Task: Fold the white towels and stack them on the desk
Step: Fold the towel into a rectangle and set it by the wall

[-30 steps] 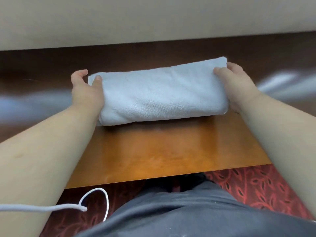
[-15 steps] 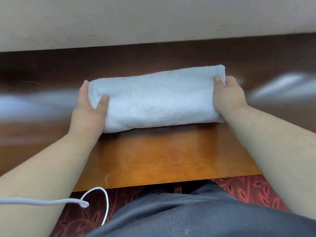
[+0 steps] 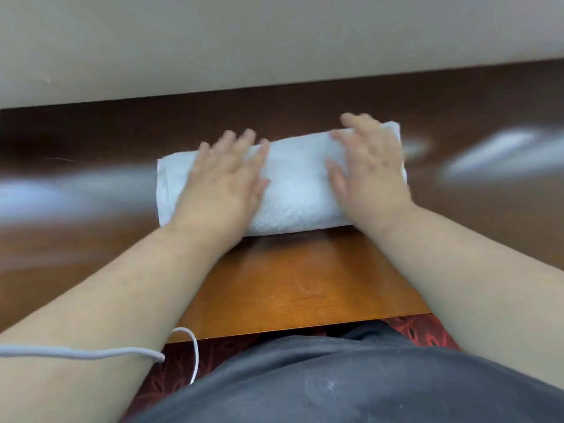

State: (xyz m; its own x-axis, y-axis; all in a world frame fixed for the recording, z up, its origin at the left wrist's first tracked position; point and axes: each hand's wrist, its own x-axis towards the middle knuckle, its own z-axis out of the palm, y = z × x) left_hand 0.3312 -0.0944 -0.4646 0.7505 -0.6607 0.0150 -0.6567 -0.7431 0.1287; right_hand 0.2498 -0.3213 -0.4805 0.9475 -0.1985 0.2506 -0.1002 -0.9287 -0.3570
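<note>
Folded white towel [image 3: 293,184] lying across the desk [image 3: 305,282], toward the far side. Left hand [image 3: 222,181] and right hand [image 3: 369,172] flat on top, fingers spread straight, gripping nothing. Best to press evenly from the middle outward, so no layers slide.

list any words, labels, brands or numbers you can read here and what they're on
None: no readable text shows anywhere in the head view.
folded white towel: plain, no tag or label visible; both the left hand and right hand lie flat on it.
desk: bare wood, no markings.
white cord: unmarked.
</note>
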